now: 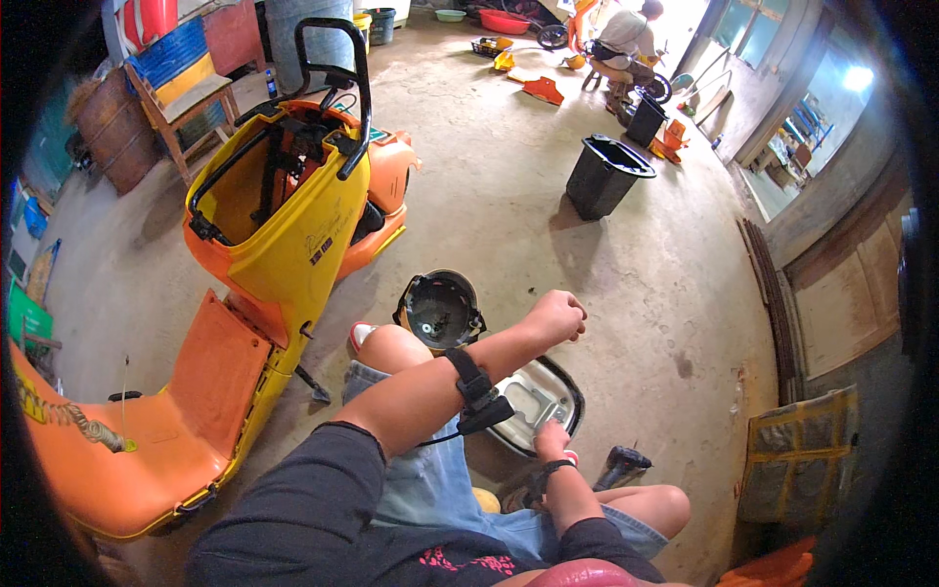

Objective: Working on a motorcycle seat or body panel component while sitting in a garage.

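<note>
Between my bent legs lies a pale seat-shaped shell with a dark rim, its hollow side up. A silvery metal bracket is fixed inside it. My right hand is down at the bracket's near edge, fingers closed on it. My left hand is raised above the far end of the shell, fingers curled inward; anything inside them is hidden. A black device is strapped to the left forearm. Just beyond my left knee sits a round bowl-like thing, black inside. On the floor by my right leg lies a black tool, its kind unclear.
An orange and yellow scooter, partly stripped, stands at left. Ahead right are a black bin and another black container. Farther off, a person sits among orange parts. A wooden chair stands far left.
</note>
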Action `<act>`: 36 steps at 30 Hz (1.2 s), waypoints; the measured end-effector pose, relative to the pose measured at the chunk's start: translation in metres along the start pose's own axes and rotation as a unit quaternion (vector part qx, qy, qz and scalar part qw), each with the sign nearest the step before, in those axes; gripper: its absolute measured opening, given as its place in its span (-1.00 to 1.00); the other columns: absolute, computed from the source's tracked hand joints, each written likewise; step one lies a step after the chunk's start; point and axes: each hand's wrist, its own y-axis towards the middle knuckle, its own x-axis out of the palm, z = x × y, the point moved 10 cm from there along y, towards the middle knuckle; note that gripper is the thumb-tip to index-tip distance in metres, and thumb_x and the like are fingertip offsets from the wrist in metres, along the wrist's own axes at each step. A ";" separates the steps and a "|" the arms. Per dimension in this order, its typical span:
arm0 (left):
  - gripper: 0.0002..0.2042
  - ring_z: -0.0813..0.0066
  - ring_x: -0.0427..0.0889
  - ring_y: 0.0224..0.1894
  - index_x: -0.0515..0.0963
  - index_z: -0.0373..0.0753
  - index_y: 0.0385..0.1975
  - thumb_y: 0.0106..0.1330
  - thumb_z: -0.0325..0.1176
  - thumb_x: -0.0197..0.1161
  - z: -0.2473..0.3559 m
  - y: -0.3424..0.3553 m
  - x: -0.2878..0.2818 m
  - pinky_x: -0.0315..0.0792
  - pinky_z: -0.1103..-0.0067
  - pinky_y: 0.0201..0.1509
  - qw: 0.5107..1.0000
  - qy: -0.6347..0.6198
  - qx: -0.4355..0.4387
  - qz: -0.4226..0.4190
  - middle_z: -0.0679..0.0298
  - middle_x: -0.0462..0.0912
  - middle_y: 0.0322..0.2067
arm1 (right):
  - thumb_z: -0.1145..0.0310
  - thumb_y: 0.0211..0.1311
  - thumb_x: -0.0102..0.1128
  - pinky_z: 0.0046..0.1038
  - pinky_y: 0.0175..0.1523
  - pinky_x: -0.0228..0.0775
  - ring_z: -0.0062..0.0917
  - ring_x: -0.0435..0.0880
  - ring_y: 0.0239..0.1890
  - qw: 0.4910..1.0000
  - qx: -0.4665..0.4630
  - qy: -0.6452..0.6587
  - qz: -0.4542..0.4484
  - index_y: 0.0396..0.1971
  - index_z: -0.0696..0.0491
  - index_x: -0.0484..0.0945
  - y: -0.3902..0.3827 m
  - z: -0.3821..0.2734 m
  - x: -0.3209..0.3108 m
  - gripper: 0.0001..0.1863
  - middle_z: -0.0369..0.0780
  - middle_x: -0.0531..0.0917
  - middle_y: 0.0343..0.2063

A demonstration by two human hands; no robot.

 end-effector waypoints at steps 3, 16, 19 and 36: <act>-0.74 0.51 0.55 -0.48 0.49 -0.37 -0.26 0.12 -0.48 -0.12 0.000 0.001 0.000 0.37 0.59 -0.47 1.000 0.019 0.003 0.007 0.18 0.60 -0.44 | 0.34 0.04 0.14 -0.35 -0.14 0.50 -0.34 0.64 -0.16 0.998 0.028 0.025 0.050 -0.32 0.03 0.62 0.001 0.006 -0.008 -0.80 -0.13 0.65 -0.25; -0.74 0.50 0.56 -0.47 0.49 -0.38 -0.26 0.12 -0.49 -0.11 -0.001 0.002 0.002 0.37 0.59 -0.48 1.000 0.010 -0.004 0.004 0.18 0.60 -0.43 | 0.36 0.15 -0.03 -0.34 -0.34 0.49 -0.35 0.67 -0.23 0.998 -0.014 -0.038 0.056 -0.42 -0.04 0.68 0.010 -0.002 0.007 -0.77 -0.15 0.66 -0.26; -0.74 0.50 0.56 -0.47 0.49 -0.39 -0.26 0.12 -0.48 -0.11 -0.002 0.003 0.004 0.36 0.59 -0.48 1.000 0.016 0.002 -0.001 0.18 0.60 -0.43 | 0.35 0.13 -0.02 -0.33 -0.35 0.49 -0.34 0.68 -0.27 0.998 -0.024 -0.037 0.043 -0.45 -0.02 0.68 0.019 0.002 0.013 -0.77 -0.15 0.67 -0.34; -0.75 0.39 0.58 -0.49 0.50 -0.49 -0.33 0.10 -0.49 -0.08 0.002 0.002 0.002 0.45 0.53 -0.39 1.000 0.009 0.022 0.017 0.05 0.61 -0.48 | 0.38 0.16 -0.05 -0.28 -0.29 0.50 -0.26 0.68 -0.35 0.992 -0.068 0.017 0.105 -0.25 0.17 0.48 0.015 -0.006 0.011 -0.77 -0.05 0.66 -0.42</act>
